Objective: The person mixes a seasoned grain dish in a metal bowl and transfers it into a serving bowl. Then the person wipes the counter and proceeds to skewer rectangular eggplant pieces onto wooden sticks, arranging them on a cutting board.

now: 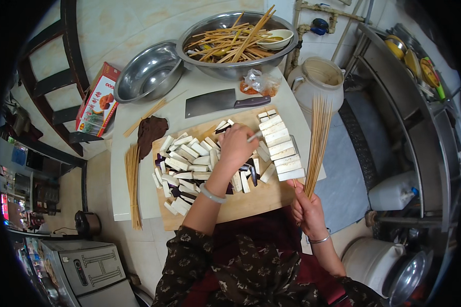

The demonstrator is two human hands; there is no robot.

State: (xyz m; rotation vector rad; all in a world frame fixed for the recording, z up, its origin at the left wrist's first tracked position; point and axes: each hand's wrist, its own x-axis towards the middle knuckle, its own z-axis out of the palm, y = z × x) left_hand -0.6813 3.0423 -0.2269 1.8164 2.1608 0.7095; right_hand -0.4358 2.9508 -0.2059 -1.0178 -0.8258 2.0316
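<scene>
My right hand (309, 211) grips a sheaf of bamboo skewers (317, 142) and the lower end of one loaded skewer. Along that skewer sits a row of white eggplant strips (282, 147), threaded side by side. Over the wooden cutting board (261, 201), my left hand (236, 144) pinches a pale strip, seemingly eggplant, its tip pointing at the loaded skewer. Beneath and around the left hand lies a heap of cut eggplant strips (188, 153), some with purple skin. More strips (267, 114) lie at the board's far right corner, partly hidden by the loaded skewer.
A cleaver (211, 103) lies beyond the board, near a plastic bag of red food (259, 84). Behind are an empty steel basin (148, 76) and a larger basin (199, 65) holding used sticks and a bowl. Bundled skewers (131, 184) and a brown cloth (150, 132) lie left.
</scene>
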